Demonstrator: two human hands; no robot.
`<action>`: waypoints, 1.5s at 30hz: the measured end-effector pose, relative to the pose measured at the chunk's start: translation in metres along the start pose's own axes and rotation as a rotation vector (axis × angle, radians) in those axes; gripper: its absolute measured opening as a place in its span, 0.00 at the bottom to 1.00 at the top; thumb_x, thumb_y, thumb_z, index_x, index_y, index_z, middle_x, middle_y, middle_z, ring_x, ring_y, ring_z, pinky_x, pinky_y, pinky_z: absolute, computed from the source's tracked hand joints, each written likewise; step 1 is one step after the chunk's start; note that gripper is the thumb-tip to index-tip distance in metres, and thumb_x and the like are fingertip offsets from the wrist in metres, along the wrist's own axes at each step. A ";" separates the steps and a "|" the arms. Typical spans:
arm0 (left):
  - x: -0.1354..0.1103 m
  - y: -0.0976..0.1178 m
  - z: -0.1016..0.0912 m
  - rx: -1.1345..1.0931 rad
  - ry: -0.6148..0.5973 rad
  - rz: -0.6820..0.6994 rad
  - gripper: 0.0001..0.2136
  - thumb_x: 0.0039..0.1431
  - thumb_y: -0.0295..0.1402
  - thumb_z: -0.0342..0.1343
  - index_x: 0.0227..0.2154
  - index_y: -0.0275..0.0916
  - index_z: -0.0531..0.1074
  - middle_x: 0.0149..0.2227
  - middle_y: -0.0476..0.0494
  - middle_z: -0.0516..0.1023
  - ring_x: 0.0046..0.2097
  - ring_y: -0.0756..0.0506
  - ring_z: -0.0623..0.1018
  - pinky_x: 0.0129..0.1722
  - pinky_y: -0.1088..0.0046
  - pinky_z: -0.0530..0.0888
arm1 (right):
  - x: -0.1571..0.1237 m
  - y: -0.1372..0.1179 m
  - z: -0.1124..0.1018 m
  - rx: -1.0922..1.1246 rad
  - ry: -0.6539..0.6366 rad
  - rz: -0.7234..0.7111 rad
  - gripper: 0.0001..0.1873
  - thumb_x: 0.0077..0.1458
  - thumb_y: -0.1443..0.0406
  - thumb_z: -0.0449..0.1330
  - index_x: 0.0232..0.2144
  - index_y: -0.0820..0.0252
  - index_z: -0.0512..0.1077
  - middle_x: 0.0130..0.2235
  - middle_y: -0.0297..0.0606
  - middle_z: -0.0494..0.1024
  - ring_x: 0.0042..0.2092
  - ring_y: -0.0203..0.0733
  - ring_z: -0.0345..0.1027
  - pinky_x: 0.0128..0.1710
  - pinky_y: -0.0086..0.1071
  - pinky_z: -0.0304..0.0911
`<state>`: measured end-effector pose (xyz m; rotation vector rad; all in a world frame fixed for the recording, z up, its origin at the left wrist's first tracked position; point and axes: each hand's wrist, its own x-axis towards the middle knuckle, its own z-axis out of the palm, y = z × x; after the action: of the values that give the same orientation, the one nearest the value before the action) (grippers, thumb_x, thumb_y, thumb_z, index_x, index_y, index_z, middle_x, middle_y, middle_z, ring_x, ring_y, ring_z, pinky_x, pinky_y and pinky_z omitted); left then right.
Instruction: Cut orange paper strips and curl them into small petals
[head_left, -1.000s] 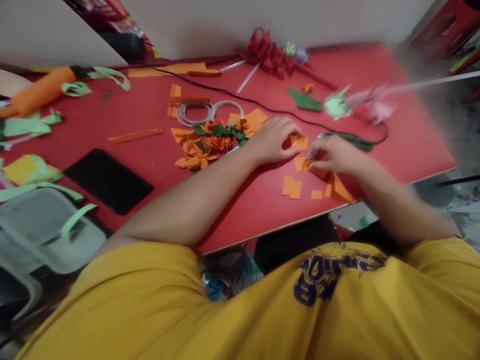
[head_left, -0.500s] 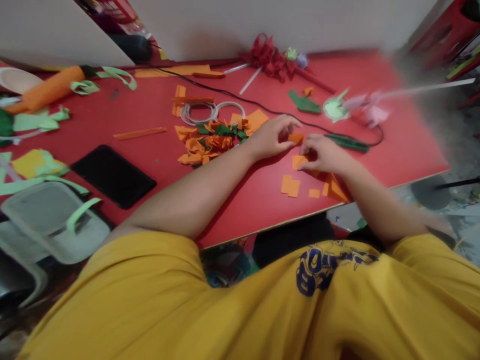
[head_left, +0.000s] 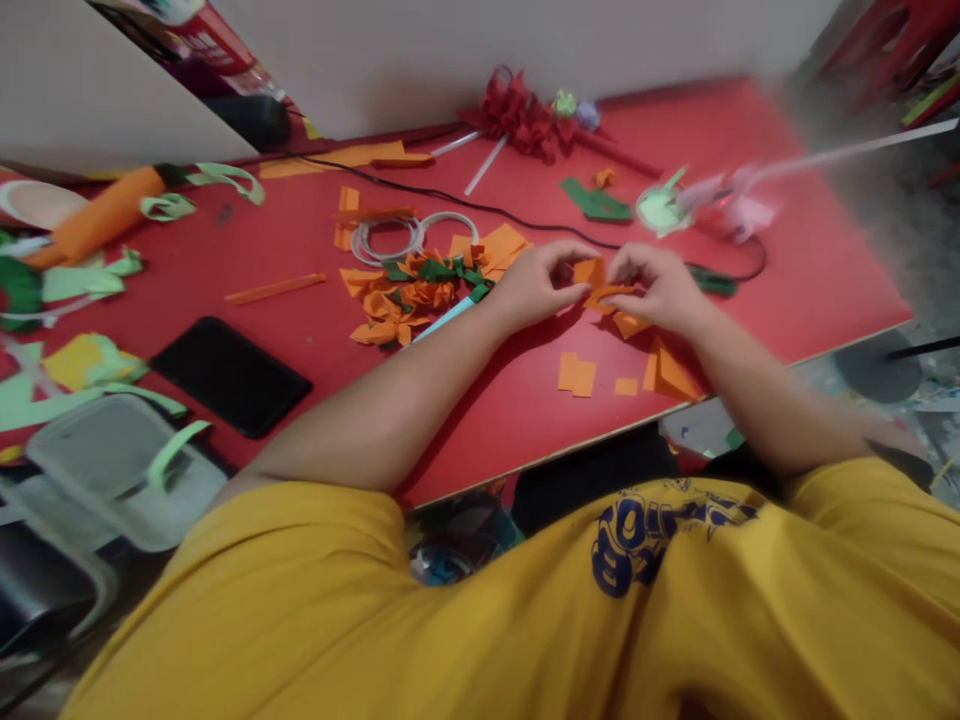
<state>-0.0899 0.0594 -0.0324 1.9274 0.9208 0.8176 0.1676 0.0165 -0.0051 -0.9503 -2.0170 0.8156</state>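
My left hand (head_left: pixel 546 283) pinches a small piece of orange paper (head_left: pixel 589 271) between thumb and fingers. Close beside it, my right hand (head_left: pixel 654 287) is closed on another bit of orange paper (head_left: pixel 613 293); the two pieces meet or overlap between the hands. Below my right hand lies more cut orange paper (head_left: pixel 630 325). Small orange squares (head_left: pixel 577 375) rest nearer the table's front edge, with a larger folded orange sheet (head_left: pixel 671 375) to their right. Left of my left hand is a bunch of orange paper flowers (head_left: pixel 409 300) with green leaves, partly behind my forearm.
The red table (head_left: pixel 480 400) holds a black phone-like slab (head_left: pixel 231 376), white rings of wire or tape (head_left: pixel 386 240), and a dark cable (head_left: pixel 487 208). Red paper flowers (head_left: pixel 517 110) lie against the wall. A green glue gun or tool (head_left: pixel 712 281) sits beyond my right hand.
My right hand has lifted a piece of orange paper from the table and brought it up to the piece in my left hand. The view has shifted slightly.
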 end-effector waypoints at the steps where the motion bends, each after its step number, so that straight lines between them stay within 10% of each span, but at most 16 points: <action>1: -0.001 0.000 0.000 0.000 -0.019 -0.006 0.22 0.60 0.42 0.72 0.56 0.42 0.85 0.44 0.42 0.89 0.43 0.42 0.86 0.47 0.64 0.85 | 0.001 0.003 0.000 -0.012 0.027 0.001 0.12 0.58 0.56 0.72 0.40 0.52 0.77 0.37 0.36 0.83 0.37 0.46 0.75 0.40 0.42 0.72; 10: 0.000 -0.011 0.007 -0.180 -0.009 0.047 0.20 0.67 0.46 0.73 0.55 0.41 0.87 0.53 0.36 0.92 0.54 0.36 0.91 0.59 0.53 0.88 | 0.006 0.025 0.008 -0.160 0.091 0.093 0.16 0.63 0.54 0.74 0.48 0.50 0.79 0.40 0.38 0.84 0.42 0.52 0.79 0.48 0.49 0.81; 17: 0.002 -0.016 0.006 -0.245 -0.019 0.067 0.29 0.62 0.55 0.80 0.56 0.40 0.86 0.52 0.38 0.91 0.53 0.39 0.90 0.54 0.63 0.88 | 0.008 0.035 0.011 -0.153 0.105 0.061 0.23 0.64 0.46 0.79 0.46 0.50 0.77 0.37 0.35 0.78 0.40 0.51 0.76 0.45 0.49 0.80; 29: 0.005 -0.027 0.004 -0.267 0.101 -0.020 0.20 0.68 0.43 0.76 0.58 0.45 0.83 0.49 0.41 0.86 0.39 0.45 0.86 0.36 0.68 0.88 | 0.009 0.049 0.010 -0.038 0.144 0.108 0.25 0.64 0.45 0.81 0.50 0.49 0.78 0.40 0.36 0.83 0.41 0.52 0.82 0.44 0.50 0.85; 45: 0.003 -0.018 0.001 -0.054 0.176 0.028 0.19 0.67 0.35 0.70 0.59 0.41 0.85 0.59 0.37 0.91 0.57 0.39 0.89 0.58 0.61 0.89 | 0.005 0.035 0.004 -0.164 0.263 0.067 0.11 0.67 0.55 0.75 0.44 0.50 0.78 0.40 0.38 0.85 0.40 0.51 0.83 0.45 0.50 0.85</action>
<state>-0.0930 0.0690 -0.0480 1.8476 0.9673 1.0311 0.1741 0.0380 -0.0332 -1.1595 -1.8509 0.5330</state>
